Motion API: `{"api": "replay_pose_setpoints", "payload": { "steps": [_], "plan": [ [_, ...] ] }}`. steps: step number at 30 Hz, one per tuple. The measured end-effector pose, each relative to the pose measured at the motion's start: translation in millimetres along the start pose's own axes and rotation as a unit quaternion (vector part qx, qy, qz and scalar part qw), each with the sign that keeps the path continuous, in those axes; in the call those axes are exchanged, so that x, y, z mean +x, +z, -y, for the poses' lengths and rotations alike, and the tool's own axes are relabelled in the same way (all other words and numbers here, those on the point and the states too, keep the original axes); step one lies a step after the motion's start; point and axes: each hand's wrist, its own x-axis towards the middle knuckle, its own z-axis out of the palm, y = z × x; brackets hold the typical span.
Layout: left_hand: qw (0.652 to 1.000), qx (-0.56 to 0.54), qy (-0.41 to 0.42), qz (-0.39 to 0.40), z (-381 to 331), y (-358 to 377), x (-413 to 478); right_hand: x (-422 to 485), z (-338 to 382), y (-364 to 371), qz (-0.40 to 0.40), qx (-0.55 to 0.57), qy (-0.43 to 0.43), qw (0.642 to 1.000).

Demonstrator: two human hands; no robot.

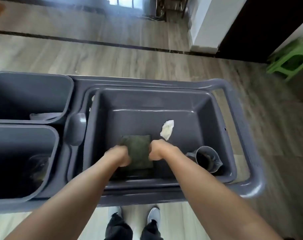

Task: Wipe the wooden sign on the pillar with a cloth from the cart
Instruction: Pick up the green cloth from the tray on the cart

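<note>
Fingers of both hands curled in and clamped on the folded dark green cloth (138, 151), the left hand (118, 155) on its left edge, the right hand (157, 150) on its right edge; fingertips themselves are blurred and mostly hidden under the knuckles. Cloth sits low inside the large grey plastic tub (214, 108) on the right part of the grey plastic cleaning cart (247, 186); cannot tell whether it is lifted clear of the tub floor or touching it. A crumpled white rag (167, 129) lies on the tub floor beyond and to the right of the cloth, apart from it. A grey plastic jug (207, 159) lies tipped on its side in the tub's near right corner, just beside the right wrist. Two grey bins on the cart's left: the far bin (31, 94) and the near bin (26, 161), both dark inside. Wood-pattern floor (130, 56) around the cart; green plastic stool (291, 59) at far right. Wooden sign and pillar not made out in this view
</note>
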Motion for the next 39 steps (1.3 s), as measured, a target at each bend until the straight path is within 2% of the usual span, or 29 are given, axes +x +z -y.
{"api": "replay_pose_setpoints", "payload": {
  "steps": [6,9,13,16,19,21,24,29,39],
  "plan": [
    [0.996,-0.074,-0.042,-0.006,7.2,21.4,16.8,25.7,2.7,31.4,-0.035,0.038,0.02,0.998],
    [0.988,-0.127,-0.071,-0.043,9.3,30.9,26.4,36.6,5.0,41.9,-0.061,0.087,0.06,0.993],
    [0.961,-0.237,-0.126,-0.069,5.7,36.2,30.9,43.9,7.7,53.2,-0.088,0.177,0.107,0.974],
    [0.943,-0.292,-0.143,-0.066,5.2,36.6,32.9,45.8,8.7,54.4,-0.071,0.282,0.133,0.947],
    [0.937,-0.32,-0.129,-0.049,7.0,35.1,33.3,42.7,8.5,52.9,-0.057,0.34,0.086,0.935],
    [0.923,-0.362,-0.121,-0.042,7.7,32.6,31.4,38.5,6.5,53.4,-0.052,0.406,0.056,0.911],
    [0.879,-0.462,-0.109,-0.042,8.2,26.0,24.7,28.7,0.7,49.2,-0.053,0.498,0.039,0.864],
    [0.757,-0.65,-0.058,-0.026,1.1,3.9,-3.3,-10.8,-11.8,25.4,-0.051,0.571,-0.011,0.819],
    [0.679,-0.718,0.152,-0.013,-61.4,-46.1,-105.3,-131.3,-75.7,-6.2,-0.169,0.666,-0.116,0.717]
  ]
}}
